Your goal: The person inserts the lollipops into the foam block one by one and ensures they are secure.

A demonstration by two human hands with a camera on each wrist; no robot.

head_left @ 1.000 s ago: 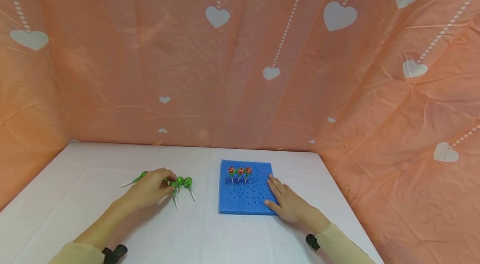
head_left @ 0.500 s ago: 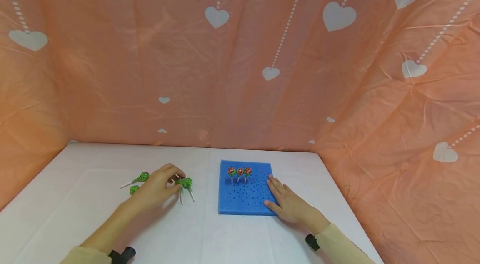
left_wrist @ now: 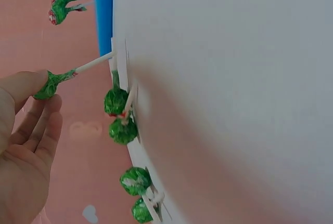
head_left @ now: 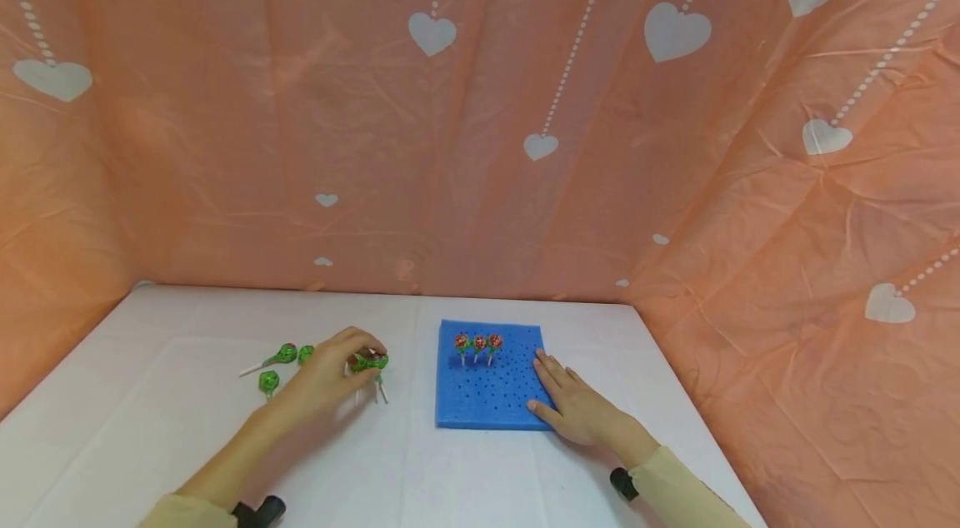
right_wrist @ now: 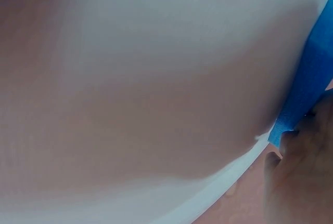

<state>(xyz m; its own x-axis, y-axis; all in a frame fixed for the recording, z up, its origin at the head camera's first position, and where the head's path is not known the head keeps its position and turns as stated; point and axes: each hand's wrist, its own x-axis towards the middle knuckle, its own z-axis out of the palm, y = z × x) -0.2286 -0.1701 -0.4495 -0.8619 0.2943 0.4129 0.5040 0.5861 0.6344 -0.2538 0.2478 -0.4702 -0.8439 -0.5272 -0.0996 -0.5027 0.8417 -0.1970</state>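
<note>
My left hand (head_left: pixel 330 370) pinches a green-wrapped lollipop (left_wrist: pixel 49 86) by its head, between thumb and fingers; its white stick points away from the palm. Close under that hand in the left wrist view are more green lollipops (left_wrist: pixel 115 101). In the head view, another lollipop (head_left: pixel 378 362) shows at the fingertips, partly hidden. A blue foam board (head_left: pixel 487 407) full of small holes lies to the right, with a row of three red-and-green lollipops (head_left: pixel 479 342) upright near its upper left. My right hand (head_left: pixel 577 407) rests flat with spread fingers on the board's right edge.
Left of my left hand, a lollipop (head_left: pixel 283 354) lies on the white table (head_left: pixel 420 478), with a second head (head_left: pixel 305 354) beside it and a third (head_left: pixel 268 381) nearer me. An orange sheet (head_left: pixel 480 178) with white hearts hangs behind and on both sides.
My left hand has shifted right along the group of lollipops, uncovering lollipops to its left. The right hand and the board stay in place.
</note>
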